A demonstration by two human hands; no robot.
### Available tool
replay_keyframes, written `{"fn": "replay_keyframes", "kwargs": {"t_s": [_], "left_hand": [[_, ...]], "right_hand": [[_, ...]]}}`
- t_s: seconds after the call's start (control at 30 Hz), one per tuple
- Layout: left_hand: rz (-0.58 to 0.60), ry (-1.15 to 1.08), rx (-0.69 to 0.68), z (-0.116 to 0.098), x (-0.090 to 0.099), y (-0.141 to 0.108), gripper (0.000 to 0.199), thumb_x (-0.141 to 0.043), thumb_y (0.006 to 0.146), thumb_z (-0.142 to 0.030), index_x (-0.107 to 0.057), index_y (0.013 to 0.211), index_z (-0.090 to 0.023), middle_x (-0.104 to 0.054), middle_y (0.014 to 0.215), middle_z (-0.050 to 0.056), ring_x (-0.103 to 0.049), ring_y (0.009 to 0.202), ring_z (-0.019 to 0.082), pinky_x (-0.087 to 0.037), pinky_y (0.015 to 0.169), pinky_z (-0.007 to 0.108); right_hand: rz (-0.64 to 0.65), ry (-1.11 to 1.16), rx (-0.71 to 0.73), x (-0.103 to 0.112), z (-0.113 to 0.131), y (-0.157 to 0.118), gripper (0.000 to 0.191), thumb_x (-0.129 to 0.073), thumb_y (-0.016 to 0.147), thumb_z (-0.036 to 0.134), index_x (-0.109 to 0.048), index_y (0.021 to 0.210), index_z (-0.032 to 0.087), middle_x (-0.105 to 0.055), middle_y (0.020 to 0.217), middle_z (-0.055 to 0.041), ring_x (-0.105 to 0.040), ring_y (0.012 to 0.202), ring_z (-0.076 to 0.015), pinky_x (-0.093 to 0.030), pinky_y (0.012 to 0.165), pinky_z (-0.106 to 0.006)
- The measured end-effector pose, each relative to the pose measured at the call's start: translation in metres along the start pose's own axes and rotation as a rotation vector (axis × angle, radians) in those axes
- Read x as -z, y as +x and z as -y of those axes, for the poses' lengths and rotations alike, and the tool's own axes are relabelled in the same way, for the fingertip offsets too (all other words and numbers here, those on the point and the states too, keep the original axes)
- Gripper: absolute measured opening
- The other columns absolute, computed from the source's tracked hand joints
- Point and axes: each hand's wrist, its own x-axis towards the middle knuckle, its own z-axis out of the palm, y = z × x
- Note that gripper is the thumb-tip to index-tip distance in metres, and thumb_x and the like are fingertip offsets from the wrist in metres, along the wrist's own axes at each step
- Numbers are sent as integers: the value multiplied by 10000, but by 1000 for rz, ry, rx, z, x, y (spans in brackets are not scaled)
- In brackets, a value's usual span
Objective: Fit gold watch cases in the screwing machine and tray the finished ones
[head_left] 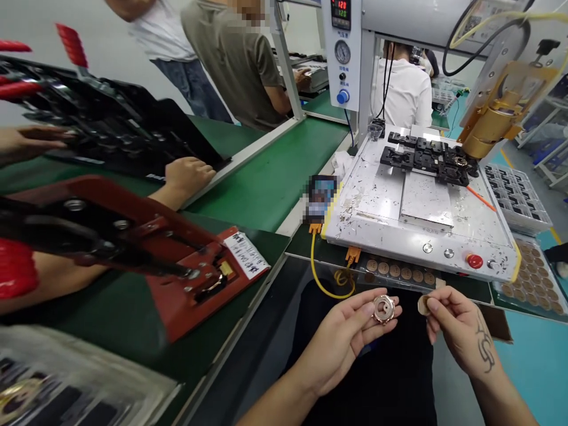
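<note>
Bench green; worker beyond machine seemingly seated; left hand holds ring.

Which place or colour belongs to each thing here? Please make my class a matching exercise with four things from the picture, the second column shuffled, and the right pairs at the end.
Column one
1. Round metal part
2. Mushroom-shaped button
3. Small flat piece
4. Cable with orange plugs

Column two
A. pinched in the right hand
B. yellow, hanging in a curve
C. held in the left hand
D. red, on the front of the white machine

Right pairs: 1-C, 2-D, 3-A, 4-B
</note>
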Motion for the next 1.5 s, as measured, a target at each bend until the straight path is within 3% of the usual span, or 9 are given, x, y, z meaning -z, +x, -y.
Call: {"fn": "replay_keyframes", "kwargs": {"t_s": [0.13, 0.43, 0.7, 1.2, 1.5], "left_hand": [[10, -21, -49, 3, -1, -2, 433, -900, 905, -337, -796, 1268, -125, -802, 1312, 200, -761, 1253, 360, -579, 1135, 493], [50, 88, -118, 9, 3, -5, 470, -872, 931, -396, -783, 1342, -185, -776, 1379, 177, -726, 1311, 376, -552, 1175, 554], [58, 51, -104, 3, 1, -8, 462, -877, 930, -385, -788, 1344, -200, -788, 1357, 170, -726, 1314, 366, -555, 1175, 538], [68, 45, -94, 2, -2, -9, 448, -872, 933, -363, -790, 1332, -175, -803, 1322, 177, -727, 1307, 377, -544, 1179, 566], [69, 53, -88, 1, -1, -9, 460, -872, 932, -373, -790, 1338, -174, -817, 1290, 171, -749, 1268, 355, -559, 1166, 551]], "right_hand": [[35, 16, -73, 4, 8, -7, 268, -786, 1003, 450, -672, 944, 214, -652, 683, 26, -610, 530, -117, -527, 530, -246], [84, 100, -159, -8, 13, -11, 339, -835, 947, 483, -638, 860, 222, -628, 644, 30, -562, 479, -124, -492, 468, -255], [135, 132, -201, -16, 19, -10, 357, -840, 944, 478, -624, 842, 212, -619, 641, 31, -550, 464, -110, -511, 457, -249], [203, 76, -147, -19, 24, -4, 366, -789, 977, 505, -610, 846, 214, -624, 679, 19, -511, 482, -110, -436, 457, -249], [197, 13, -85, -17, 20, -2, 315, -751, 1020, 464, -629, 869, 215, -614, 774, 14, -500, 580, -111, -410, 541, -251]]}}
